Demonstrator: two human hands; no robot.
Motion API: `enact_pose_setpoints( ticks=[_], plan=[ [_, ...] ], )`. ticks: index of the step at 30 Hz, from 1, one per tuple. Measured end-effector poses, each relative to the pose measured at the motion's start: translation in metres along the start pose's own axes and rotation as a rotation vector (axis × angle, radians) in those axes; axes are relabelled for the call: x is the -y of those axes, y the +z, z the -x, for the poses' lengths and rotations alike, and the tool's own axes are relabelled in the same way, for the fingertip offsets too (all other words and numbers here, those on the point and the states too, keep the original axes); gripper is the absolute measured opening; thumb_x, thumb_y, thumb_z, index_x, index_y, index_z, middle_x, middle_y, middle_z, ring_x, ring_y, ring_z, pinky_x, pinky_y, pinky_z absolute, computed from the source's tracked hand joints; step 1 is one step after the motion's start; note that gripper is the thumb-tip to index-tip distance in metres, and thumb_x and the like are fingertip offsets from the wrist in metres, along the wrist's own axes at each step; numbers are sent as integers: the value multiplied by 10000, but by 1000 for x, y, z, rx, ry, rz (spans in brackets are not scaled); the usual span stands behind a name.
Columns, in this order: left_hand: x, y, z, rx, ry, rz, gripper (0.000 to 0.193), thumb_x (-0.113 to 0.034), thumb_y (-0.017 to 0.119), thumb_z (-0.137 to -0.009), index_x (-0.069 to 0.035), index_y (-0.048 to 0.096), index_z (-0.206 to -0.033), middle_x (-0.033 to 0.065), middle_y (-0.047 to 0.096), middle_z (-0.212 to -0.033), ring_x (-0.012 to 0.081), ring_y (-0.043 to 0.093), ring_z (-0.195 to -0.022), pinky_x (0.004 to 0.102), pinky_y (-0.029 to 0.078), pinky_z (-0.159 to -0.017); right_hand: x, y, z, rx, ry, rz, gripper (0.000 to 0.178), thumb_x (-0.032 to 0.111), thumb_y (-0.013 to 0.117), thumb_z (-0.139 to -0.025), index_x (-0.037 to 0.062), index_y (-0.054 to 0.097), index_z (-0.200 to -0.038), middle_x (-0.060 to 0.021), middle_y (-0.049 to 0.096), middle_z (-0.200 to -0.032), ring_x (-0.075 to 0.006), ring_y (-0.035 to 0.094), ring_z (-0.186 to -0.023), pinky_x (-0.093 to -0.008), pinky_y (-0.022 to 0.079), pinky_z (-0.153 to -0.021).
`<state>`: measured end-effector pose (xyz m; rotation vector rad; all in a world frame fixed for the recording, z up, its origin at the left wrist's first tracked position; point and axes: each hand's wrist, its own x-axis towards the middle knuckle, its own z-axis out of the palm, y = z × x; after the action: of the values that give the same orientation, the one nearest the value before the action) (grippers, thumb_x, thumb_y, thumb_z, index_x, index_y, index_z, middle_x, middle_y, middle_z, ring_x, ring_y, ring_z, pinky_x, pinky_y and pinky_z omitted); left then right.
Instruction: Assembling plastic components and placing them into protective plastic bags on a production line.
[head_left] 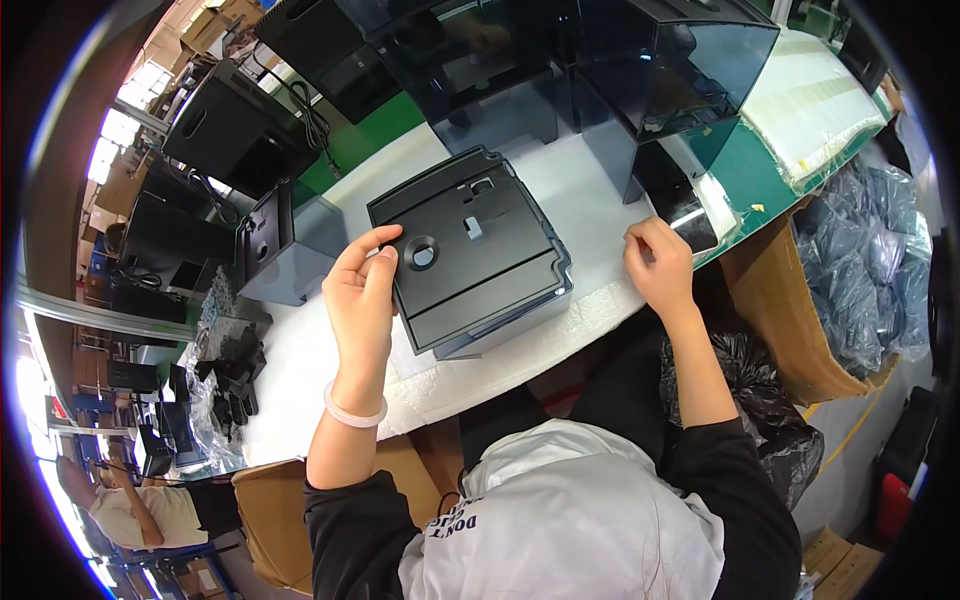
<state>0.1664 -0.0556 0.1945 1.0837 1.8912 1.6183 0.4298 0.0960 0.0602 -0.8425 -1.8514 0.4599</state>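
A box with a black top panel [462,270] and smoky see-through sides lies on white foam in front of me. Its panel has a round hole, a small rectangular opening and a notched right edge. My left hand [365,285] is at the panel's left edge, thumb and forefinger closed in on it near the round hole. To the right of the box, apart from it, my right hand [660,262] hovers over the table's near edge. Its fingers are curled in with the thumb against them; whatever may be between them is hidden.
Smoky clear housings [690,75] stand at the back. A similar black-topped box [275,245] sits at the left, near loose black parts [238,375]. A carton [780,300] of plastic-wrapped pieces and a black bag [745,390] are at the right. Another person [145,515] is at lower left.
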Motion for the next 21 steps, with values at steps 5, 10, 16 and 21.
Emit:
enact_pose_setpoints(
  ticks=[5,10,16,21],
  plan=[
    [-3,-9,2,31,20,-91,198,-39,550,-889,7,667,-1042,-106,407,-574,-11,314,-499,178,239,-452,6,4,5,-15,-18,-18,51,-40,597,-745,0,573,-766,-90,559,-712,-206,560,-586,-270,449,-545],
    [-14,-21,-4,155,57,-294,226,-25,557,-873,-8,680,-1062,-107,394,-575,-5,287,-533,182,229,-490,8,4,7,-24,-1,-18,53,-39,599,-742,0,570,-763,-87,557,-709,-205,555,-587,-273,445,-546],
    [-54,-33,-13,463,266,-759,289,-34,632,-820,-59,673,-1105,-3,412,-569,65,333,-514,238,309,-486,10,6,1,-23,16,-22,43,-26,601,-752,1,570,-764,-88,556,-713,-204,555,-601,-279,445,-557],
    [-73,-9,-35,661,939,-662,442,-409,553,-915,-163,577,-1282,156,409,-1434,325,377,-1332,425,289,-1079,8,7,-3,-14,18,-24,29,-14,596,-771,-1,571,-774,-94,554,-719,-210,552,-609,-282,444,-573]
  ],
)
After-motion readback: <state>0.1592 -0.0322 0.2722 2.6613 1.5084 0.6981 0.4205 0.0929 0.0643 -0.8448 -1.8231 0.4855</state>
